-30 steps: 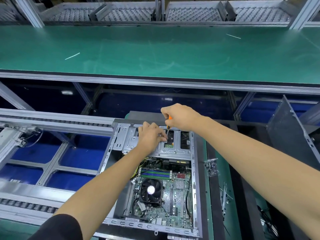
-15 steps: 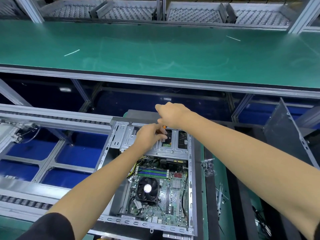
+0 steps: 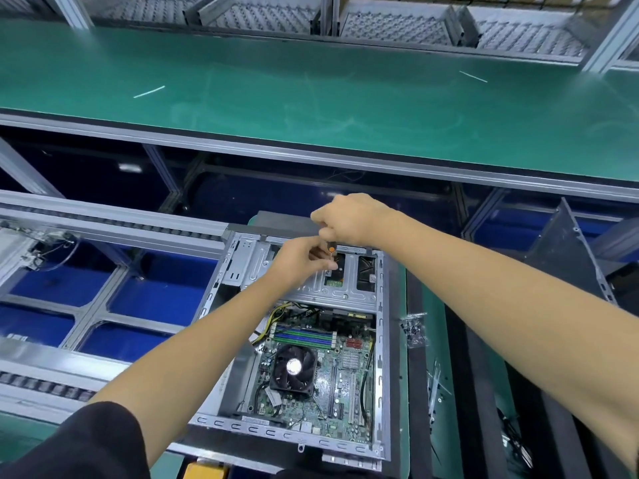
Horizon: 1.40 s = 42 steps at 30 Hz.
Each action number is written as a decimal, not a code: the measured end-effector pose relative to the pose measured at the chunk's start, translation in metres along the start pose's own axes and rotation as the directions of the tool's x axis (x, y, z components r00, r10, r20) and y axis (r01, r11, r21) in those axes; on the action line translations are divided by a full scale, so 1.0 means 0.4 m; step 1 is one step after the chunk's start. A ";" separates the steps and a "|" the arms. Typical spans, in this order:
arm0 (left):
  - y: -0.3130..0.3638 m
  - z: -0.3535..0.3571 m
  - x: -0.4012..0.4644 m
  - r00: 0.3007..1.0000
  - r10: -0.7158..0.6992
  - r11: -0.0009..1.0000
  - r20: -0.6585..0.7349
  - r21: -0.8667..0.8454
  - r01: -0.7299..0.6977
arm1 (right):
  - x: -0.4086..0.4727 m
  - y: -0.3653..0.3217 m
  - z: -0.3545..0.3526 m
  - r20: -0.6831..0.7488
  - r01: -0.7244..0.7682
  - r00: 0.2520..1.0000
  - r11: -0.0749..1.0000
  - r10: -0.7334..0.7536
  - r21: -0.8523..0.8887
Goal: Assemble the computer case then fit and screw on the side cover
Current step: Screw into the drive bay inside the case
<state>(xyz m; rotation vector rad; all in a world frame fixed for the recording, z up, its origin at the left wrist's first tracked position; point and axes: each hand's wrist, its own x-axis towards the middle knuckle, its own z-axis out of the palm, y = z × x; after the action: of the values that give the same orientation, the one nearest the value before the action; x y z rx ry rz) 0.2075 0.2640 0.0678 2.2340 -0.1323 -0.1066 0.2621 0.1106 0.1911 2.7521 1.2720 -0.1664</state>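
An open grey computer case (image 3: 380, 357) lies flat in front of me, with its motherboard and black CPU fan (image 3: 294, 371) exposed. At its far end sits the silver drive cage (image 3: 339, 292). My right hand (image 3: 349, 217) grips a screwdriver with an orange handle (image 3: 331, 249), held upright over the cage. My left hand (image 3: 299, 261) is beside the shaft, with its fingertips curled at the tool's lower part. The tip of the tool is hidden. A dark grey side cover (image 3: 567, 250) leans upright at the right.
A small clear bag of screws (image 3: 413, 331) and loose cable ties (image 3: 435, 382) lie on the green mat right of the case. A roller conveyor rail (image 3: 114, 226) runs to the left. A wide green bench (image 3: 311, 95) spans the back. Something yellow (image 3: 205, 470) is at the bottom edge.
Both hands have shifted slightly left and farther over the drive cage. My left hand lifted off the cage plate and closed in around the screwdriver shaft.
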 end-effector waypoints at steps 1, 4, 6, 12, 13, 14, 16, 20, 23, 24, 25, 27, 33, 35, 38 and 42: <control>0.007 -0.001 -0.003 0.999 0.008 1.000 -0.047 -0.013 -0.009 | -0.002 0.000 0.006 -0.007 -0.020 1.000 1.000 0.020 -0.004; 0.018 0.003 -0.005 0.994 0.033 0.999 -0.105 0.000 -0.033 | -0.012 0.004 0.007 0.018 0.013 1.000 0.998 -0.014 0.057; 0.017 0.000 -0.008 0.996 0.034 0.999 -0.080 -0.027 -0.036 | -0.020 0.009 -0.009 0.047 0.083 0.995 0.993 -0.087 0.082; 0.015 -0.020 -0.007 0.994 0.084 0.995 0.069 -0.053 -0.081 | -0.016 0.000 -0.022 0.046 0.161 0.986 0.982 -0.158 -0.096; 0.021 -0.026 -0.006 0.991 0.096 0.994 0.090 -0.065 -0.090 | -0.016 -0.004 -0.019 0.040 0.129 0.991 0.986 -0.125 -0.104; 0.028 -0.033 -0.007 0.991 0.100 0.992 0.089 -0.090 -0.092 | -0.016 -0.007 -0.018 0.043 0.089 0.995 0.990 -0.085 -0.106; 0.048 -0.042 -0.006 0.995 0.098 0.989 -0.008 -0.107 -0.098 | -0.017 -0.009 -0.017 0.052 0.017 0.999 0.992 -0.011 -0.122; 0.061 -0.037 -0.002 0.982 0.123 0.984 -0.141 -0.115 -0.139 | -0.017 0.001 -0.006 0.059 0.031 0.998 0.994 -0.025 -0.102; 0.053 -0.043 -0.002 0.991 0.130 0.977 -0.032 -0.168 -0.134 | -0.025 0.020 -0.014 0.072 0.155 0.986 0.982 -0.148 -0.112; 0.053 -0.049 -0.001 0.993 0.117 0.977 0.013 -0.179 -0.113 | -0.026 0.023 -0.018 0.064 0.176 0.984 0.976 -0.169 -0.128; 0.053 -0.055 -0.001 0.992 0.113 0.978 0.055 -0.180 -0.101 | -0.028 0.023 -0.020 0.050 0.175 0.984 0.976 -0.170 -0.128; 0.060 -0.068 -0.001 0.987 0.132 0.975 0.088 -0.188 -0.114 | -0.028 0.020 -0.021 0.025 0.142 0.990 0.983 -0.140 -0.117; 0.080 -0.057 0.002 0.991 0.120 0.985 -0.064 -0.120 -0.127 | -0.024 0.001 -0.017 -0.001 0.030 1.000 0.982 -0.030 -0.186; 0.077 -0.050 0.012 0.993 0.096 0.990 -0.069 -0.098 -0.102 | -0.026 0.000 -0.012 -0.003 0.071 0.997 0.977 -0.073 -0.202; 0.065 -0.064 0.018 0.996 0.084 0.985 0.029 -0.154 -0.078 | -0.029 0.004 -0.013 0.022 0.160 0.987 0.971 -0.158 -0.178; 0.076 -0.079 0.006 0.978 0.106 0.958 0.179 -0.280 -0.052 | -0.018 -0.003 -0.020 0.031 0.137 0.990 0.974 -0.134 -0.182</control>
<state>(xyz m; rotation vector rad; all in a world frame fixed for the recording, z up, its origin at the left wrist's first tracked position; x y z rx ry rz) 0.2119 0.2693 0.1111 1.9353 -0.2948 -0.2811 0.2571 0.1070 0.2001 2.5058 1.3960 -0.0798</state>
